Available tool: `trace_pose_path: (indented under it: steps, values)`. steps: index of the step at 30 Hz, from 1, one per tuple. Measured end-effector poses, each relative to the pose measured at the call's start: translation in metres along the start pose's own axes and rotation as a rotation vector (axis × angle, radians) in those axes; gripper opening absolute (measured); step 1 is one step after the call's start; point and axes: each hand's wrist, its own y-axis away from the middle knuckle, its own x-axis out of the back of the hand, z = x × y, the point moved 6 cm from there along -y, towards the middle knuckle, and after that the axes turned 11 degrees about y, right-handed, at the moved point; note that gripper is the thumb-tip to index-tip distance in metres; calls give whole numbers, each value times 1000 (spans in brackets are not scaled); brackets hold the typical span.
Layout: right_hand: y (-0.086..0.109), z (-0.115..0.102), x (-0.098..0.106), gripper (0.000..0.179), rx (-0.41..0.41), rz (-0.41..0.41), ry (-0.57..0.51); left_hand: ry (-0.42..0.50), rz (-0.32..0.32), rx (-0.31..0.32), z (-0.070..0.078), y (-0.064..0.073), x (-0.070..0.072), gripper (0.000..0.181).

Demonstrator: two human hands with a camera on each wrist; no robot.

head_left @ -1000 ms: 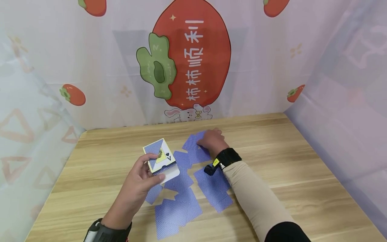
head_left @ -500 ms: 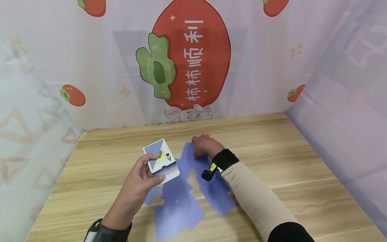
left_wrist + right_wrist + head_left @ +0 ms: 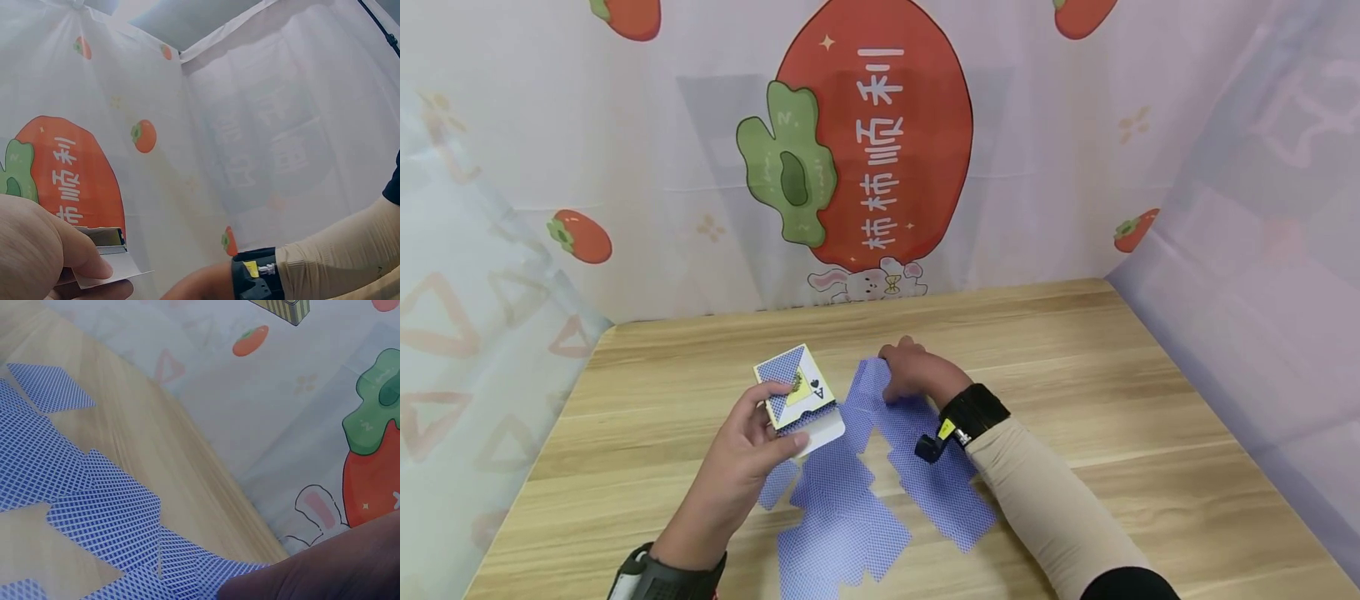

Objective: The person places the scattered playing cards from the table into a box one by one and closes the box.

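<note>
My left hand (image 3: 752,437) holds a playing card box (image 3: 801,385) with a blue pattern and an ace of spades on its face. Its white flap (image 3: 115,270) stands folded out under my thumb. Face-down playing cards (image 3: 842,508) with blue checked backs lie spread and overlapping on the table. At the far end of this spread my right hand (image 3: 921,371) touches the cards, thumb and fingers apart. In the right wrist view only part of that hand (image 3: 319,569) shows, at the edge of the cards (image 3: 112,512); its fingertips are hidden.
The wooden table (image 3: 1112,375) reaches back to a white curtain (image 3: 1037,208) with a persimmon print. Similar curtains stand at both sides. One card (image 3: 53,387) lies a little apart from the spread.
My right hand has moved slightly left and nearer to me, and the cards have slid nearer and closer together. The left hand keeps the card box in the same place.
</note>
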Motion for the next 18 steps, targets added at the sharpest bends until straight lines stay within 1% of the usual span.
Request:
trace_pose_path:
  steps: [3, 5, 7, 10, 13, 15, 17, 18]
  values:
    - [3, 6, -4, 68, 2, 47, -83, -1, 0, 6, -1, 0, 1, 63]
    - [5, 14, -7, 69, -11, 76, -141, -7, -2, 8, -2, -1, 2, 63]
    - [9, 24, -10, 70, -39, 106, -211, -13, -3, 11, -2, -1, 3, 64]
    - [17, 44, -11, 70, -89, 174, -347, -21, -4, 13, -2, -2, 3, 64]
    - [26, 67, -4, 66, -117, 250, -336, -21, -2, 15, -2, -2, 3, 64]
    - [33, 81, 4, 58, -137, 275, -271, -18, 2, 16, -2, -2, 2, 64]
    - [42, 91, 15, 50, -159, 277, -166, -14, 7, 18, -2, -2, 1, 64]
    - [48, 94, 19, 45, -171, 273, -142, -12, 10, 19, -2, -2, 1, 64]
